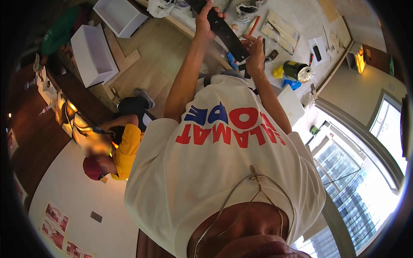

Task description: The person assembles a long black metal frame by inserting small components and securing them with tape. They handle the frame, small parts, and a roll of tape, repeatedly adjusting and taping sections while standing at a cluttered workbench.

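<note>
A long flat black panel (pixel 226 34) with small holes along it slants in front of my chest, over the table's near edge. My left hand (pixel 205 22) is wrapped round its upper part, thumb across the face. Beside the panel's lower right end is my right hand (pixel 255 52), its fingers bent towards the panel. Whether they touch it is unclear. A narrow dark edge shows behind the right hand, and what its fingers hold is hidden. Near that hand lie an orange-red stick-like tool (pixel 254 25) and a dark cylindrical item (pixel 272 55).
On the cluttered table (pixel 316 26) stand a dark can (pixel 297 71), a yellow crumpled piece (pixel 278 72), a stained rectangular board (pixel 280 32) and a phone-like black object (pixel 317 53). White open boxes (pixel 94 55) rest at left. A co-worker in yellow (pixel 128 148) crouches by a lit panel.
</note>
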The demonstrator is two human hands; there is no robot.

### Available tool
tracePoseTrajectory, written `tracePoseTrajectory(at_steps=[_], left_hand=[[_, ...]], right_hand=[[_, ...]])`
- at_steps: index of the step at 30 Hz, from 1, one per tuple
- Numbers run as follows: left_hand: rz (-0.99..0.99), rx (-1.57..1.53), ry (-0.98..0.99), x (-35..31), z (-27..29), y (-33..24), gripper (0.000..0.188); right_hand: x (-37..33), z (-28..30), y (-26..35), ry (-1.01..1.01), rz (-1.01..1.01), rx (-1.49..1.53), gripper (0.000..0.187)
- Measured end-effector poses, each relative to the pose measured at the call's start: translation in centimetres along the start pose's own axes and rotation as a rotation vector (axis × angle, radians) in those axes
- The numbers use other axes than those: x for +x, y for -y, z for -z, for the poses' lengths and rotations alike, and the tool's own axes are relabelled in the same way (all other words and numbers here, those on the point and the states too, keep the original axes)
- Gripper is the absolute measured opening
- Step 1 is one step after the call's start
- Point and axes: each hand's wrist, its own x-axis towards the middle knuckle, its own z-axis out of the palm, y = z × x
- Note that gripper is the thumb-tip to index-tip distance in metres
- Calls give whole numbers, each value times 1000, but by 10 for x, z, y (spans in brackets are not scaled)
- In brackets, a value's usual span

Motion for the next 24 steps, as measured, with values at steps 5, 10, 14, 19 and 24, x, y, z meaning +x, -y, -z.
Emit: tracePoseTrajectory(at_steps=[5, 10, 14, 19, 24], left_hand=[[-184, 83, -174, 3, -6, -8, 41], [-260, 46, -89, -1, -2, -23, 35], [-401, 56, -69, -5, -23, -17, 30], [-273, 312, -19, -13, -41, -16, 38], [-23, 686, 29, -19, -74, -4, 35]], right_hand=[[15, -29, -2, -141, -51, 318, 62], [20, -51, 6, -185, -92, 358, 60], [37, -25, -12, 40, -65, 335, 64], [57, 15, 30, 308, -24, -381, 70], [97, -11, 100, 395, 251, -292, 62]])
